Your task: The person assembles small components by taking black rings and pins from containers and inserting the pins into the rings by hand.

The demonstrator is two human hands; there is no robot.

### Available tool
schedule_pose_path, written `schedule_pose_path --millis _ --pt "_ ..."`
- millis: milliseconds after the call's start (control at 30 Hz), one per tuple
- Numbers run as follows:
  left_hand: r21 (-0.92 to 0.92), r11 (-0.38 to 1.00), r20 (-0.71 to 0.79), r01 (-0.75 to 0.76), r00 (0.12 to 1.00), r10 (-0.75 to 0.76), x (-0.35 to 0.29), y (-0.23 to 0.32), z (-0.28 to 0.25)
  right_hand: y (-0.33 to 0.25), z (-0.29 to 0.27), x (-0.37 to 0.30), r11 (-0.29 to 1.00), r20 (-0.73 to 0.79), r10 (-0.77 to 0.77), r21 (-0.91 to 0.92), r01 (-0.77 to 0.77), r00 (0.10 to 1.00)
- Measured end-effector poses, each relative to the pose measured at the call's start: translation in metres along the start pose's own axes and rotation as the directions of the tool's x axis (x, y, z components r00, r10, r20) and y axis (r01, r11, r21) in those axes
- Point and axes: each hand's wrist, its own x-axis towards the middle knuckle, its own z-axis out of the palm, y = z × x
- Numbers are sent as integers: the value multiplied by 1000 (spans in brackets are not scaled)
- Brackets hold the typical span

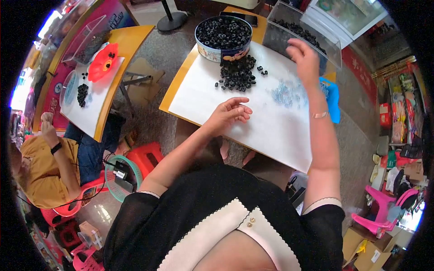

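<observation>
My left hand (pixel 231 113) hovers over the near edge of the white sheet (pixel 271 135), its fingers loosely curled and apart, with nothing visible in them. A loose pile of small black ring-shaped pieces (pixel 237 74) lies just beyond it. My right hand (pixel 304 56) is raised beside the near wall of a clear plastic bin (pixel 332 54) that holds similar black pieces. Its fingers are bent and apart, and no held thing shows. Small pale-blue clear pieces (pixel 287 94) are scattered beside my right forearm. Behind the pile stands a round tin (pixel 210 52), full of black pieces.
A blue tray (pixel 333 101) sits at the table's right edge, partly behind my right arm. A dark phone (pixel 239 18) lies behind the tin. At left, another person in a yellow top (pixel 54 167) sits by a second table with a red flower-shaped dish (pixel 103 63).
</observation>
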Motion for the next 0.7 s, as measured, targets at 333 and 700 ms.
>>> schedule_pose_path --millis 333,700 --pt "-35 999 8 14 1000 -13 1 -3 -6 37 13 86 814 -81 -441 -456 360 894" --pt "-70 996 7 55 998 -55 2 -1 -4 18 105 -62 913 280 -294 -200 356 914"
